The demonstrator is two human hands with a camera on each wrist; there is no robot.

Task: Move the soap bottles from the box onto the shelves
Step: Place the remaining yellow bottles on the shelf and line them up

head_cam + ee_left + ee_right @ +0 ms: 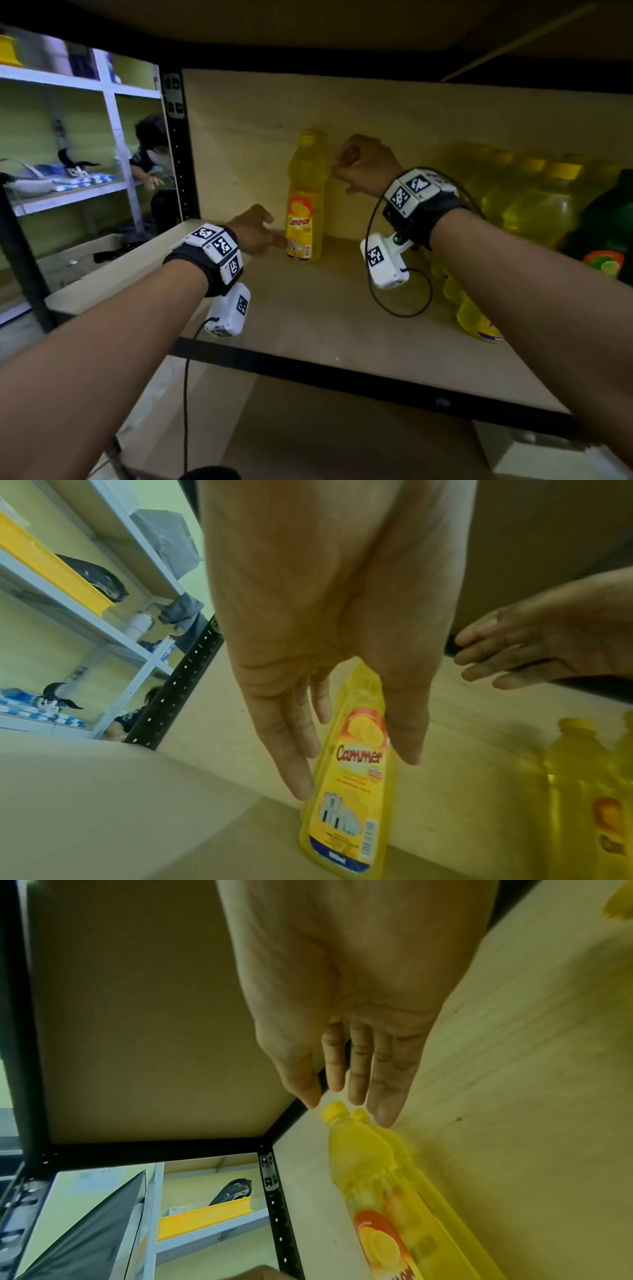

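The left hand [255,233] reaches toward the base of the yellow soap bottle [306,195], fingers [291,750] straight and loosely spread beside its label; whether they touch it cannot be told. The bottle stands upright on the shelf [325,308] against the back panel. The right hand [364,164], fingers relaxed and holding nothing, hovers just beside its cap. Further right, more yellow bottles [513,205] blur together, partly hidden by the forearm.
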